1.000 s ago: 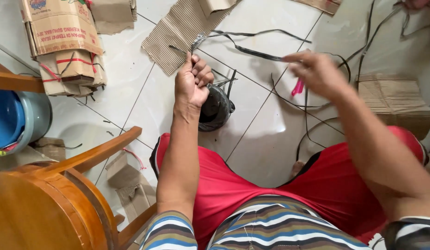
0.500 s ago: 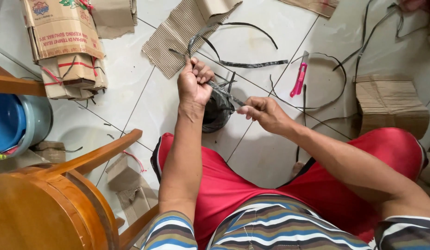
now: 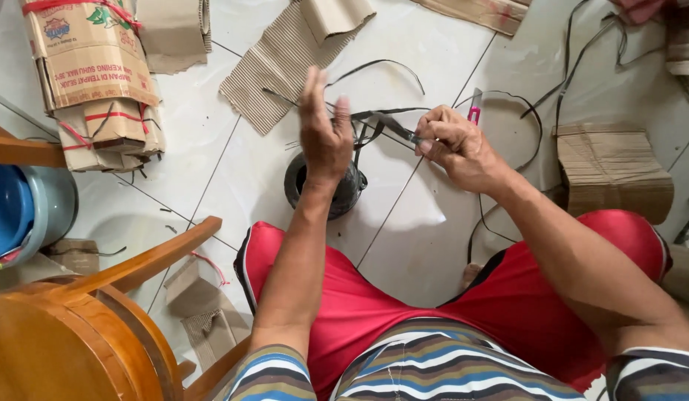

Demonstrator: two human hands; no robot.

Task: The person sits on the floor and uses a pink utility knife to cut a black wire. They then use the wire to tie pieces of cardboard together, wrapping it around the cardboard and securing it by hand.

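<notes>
head view: the left hand [image 3: 326,134] is raised with fingers spread wide, and its palm side is hidden, so whether it touches the black strap [image 3: 381,119] cannot be told. the right hand [image 3: 454,145] is closed narrow, pinching the strap's end just beside the left hand. the dark roll [image 3: 352,189] on the floor tiles [image 3: 404,245] is partly covered by the left wrist. a pink-handled cutter [image 3: 474,111] peeks out behind the right knuckles. corrugated cardboard [image 3: 277,67] lies beyond; a wooden chair [image 3: 77,334] is cut off lower left.
</notes>
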